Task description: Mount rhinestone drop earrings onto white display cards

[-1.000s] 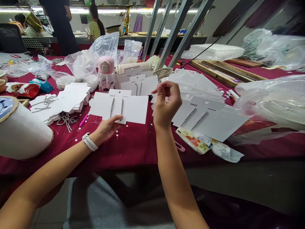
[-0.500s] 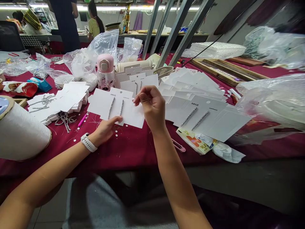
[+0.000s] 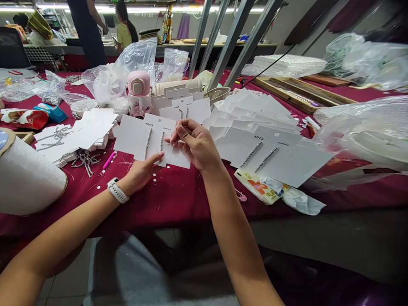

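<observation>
My left hand (image 3: 143, 171), with a white watch strap (image 3: 117, 190) at the wrist, grips the lower edge of a white earring card (image 3: 137, 138), thumb on the front. The card is printed MNG, is creased into panels, and carries two sparkling silver strand earrings (image 3: 148, 143). My right hand (image 3: 199, 144) is at the card's right panel beside the right-hand earring. Its thumb and forefinger are pinched together; whatever is between them is too small or hidden to tell. Behind stands another card with silver earrings (image 3: 200, 109), partly covered by my right hand.
On the right lie overlapping cards (image 3: 274, 157), the front one with two earrings, above a tissue pack (image 3: 258, 187). Blank cards (image 3: 92, 127), silver bows (image 3: 85, 159), a pink pen (image 3: 109, 160) and a big thread spool (image 3: 30, 174) sit left. A pink-lidded bottle (image 3: 139, 85) stands behind.
My right hand has moved left and slightly down, from beyond the card's right side to its right panel near the earring. My left hand keeps its grip on the card.
</observation>
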